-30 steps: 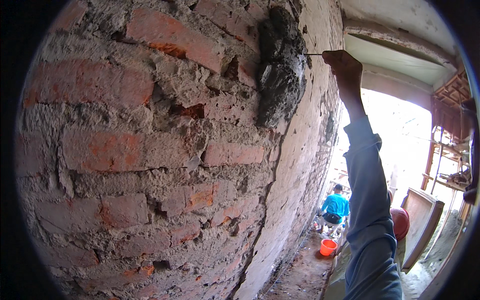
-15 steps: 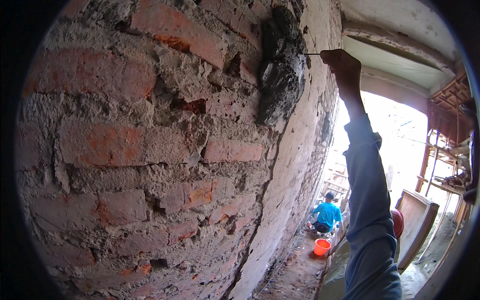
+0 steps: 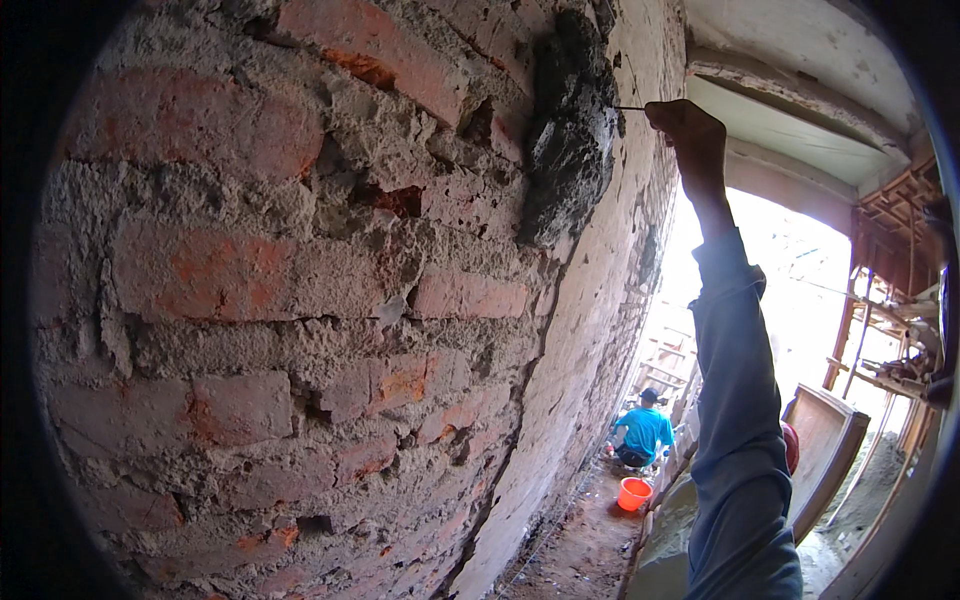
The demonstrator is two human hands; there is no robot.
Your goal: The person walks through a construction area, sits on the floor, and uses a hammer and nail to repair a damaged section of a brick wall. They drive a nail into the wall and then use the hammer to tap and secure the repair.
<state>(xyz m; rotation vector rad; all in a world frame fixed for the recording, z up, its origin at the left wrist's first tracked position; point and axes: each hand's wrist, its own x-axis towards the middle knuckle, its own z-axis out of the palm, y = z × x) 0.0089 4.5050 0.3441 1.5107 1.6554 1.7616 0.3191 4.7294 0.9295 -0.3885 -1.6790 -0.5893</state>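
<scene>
While the right hand [image 3: 690, 130] is raised at the end of a blue-grey sleeve [image 3: 738, 420], its fingers are closed together on a thin dark tool [image 3: 632, 108], which shows only as a narrow line jutting left from the fingertips. The tool's far end meets the right edge of a dark grey mortar patch [image 3: 570, 140], just left of the hand; whether it presses into the patch, I cannot tell. Farther left of the hand and below it spreads a rough brick wall [image 3: 215, 270], its red bricks set in crumbly grey joints. Between those bricks and the hand, a pale plastered strip [image 3: 575, 330] runs downward beside a dark crack [image 3: 515, 430]. Well below the hand and slightly to its left, a person in a bright blue top [image 3: 645, 428] is low to the ground, with an orange bucket [image 3: 634, 493] nearer the camera. Below and right of the hand, beyond the sleeve, leans a wood-framed panel [image 3: 828, 455]; wooden poles [image 3: 865, 320] stand above it. A pale ceiling beam [image 3: 800, 95] spans the space right of the hand.
</scene>
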